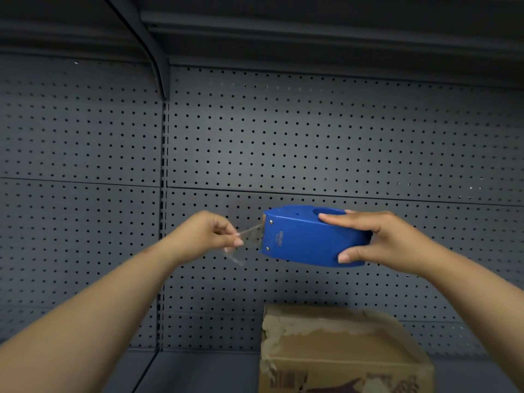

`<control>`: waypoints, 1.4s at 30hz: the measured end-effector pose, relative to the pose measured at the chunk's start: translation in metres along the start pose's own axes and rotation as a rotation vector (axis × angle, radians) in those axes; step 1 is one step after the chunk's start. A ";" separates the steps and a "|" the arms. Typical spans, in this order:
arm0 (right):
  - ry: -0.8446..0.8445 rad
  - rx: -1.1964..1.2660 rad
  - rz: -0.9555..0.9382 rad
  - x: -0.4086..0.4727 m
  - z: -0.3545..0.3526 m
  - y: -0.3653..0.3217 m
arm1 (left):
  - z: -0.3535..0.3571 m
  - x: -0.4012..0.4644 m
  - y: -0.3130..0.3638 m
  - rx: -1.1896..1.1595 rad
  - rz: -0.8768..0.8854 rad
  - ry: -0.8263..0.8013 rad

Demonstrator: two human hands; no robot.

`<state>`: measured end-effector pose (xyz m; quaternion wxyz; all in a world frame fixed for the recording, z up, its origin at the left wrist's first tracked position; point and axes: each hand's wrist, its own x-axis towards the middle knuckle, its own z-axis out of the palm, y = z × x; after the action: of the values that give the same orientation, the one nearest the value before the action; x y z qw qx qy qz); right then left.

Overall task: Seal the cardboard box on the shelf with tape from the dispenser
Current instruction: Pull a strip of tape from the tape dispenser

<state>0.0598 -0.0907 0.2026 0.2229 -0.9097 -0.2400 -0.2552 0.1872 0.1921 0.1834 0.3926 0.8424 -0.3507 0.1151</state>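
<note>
A grey pegboard wall (312, 131) backs the shelf (204, 373). The cardboard box (340, 353) sits on the shelf against that wall, right of the upright, its top torn pale. Above it, well clear, the right hand (380, 239) is clamped on the blue tape dispenser (306, 236), thumb beneath, fingers over the top. Just left of the dispenser's mouth, the left hand (209, 234) pinches the clear tape (249, 236) end, fingertips (236, 243) together on it.
</note>
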 end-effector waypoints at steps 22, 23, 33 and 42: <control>-0.020 0.572 0.150 -0.039 -0.034 0.032 | 0.052 0.007 0.025 1.055 0.297 0.423; -0.005 0.556 0.147 -0.040 -0.035 0.033 | 0.057 0.007 0.027 0.968 0.251 0.405; 0.028 0.526 0.169 -0.053 -0.042 0.038 | 0.093 -0.004 0.042 -0.034 0.094 0.498; 0.053 0.282 0.173 -0.059 -0.051 0.035 | 0.093 -0.012 0.035 0.760 0.457 0.627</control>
<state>0.0164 -0.1639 0.1987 0.3757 -0.8796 -0.1884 -0.2227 0.1471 0.1140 0.1360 0.1114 0.7525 -0.3245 0.5621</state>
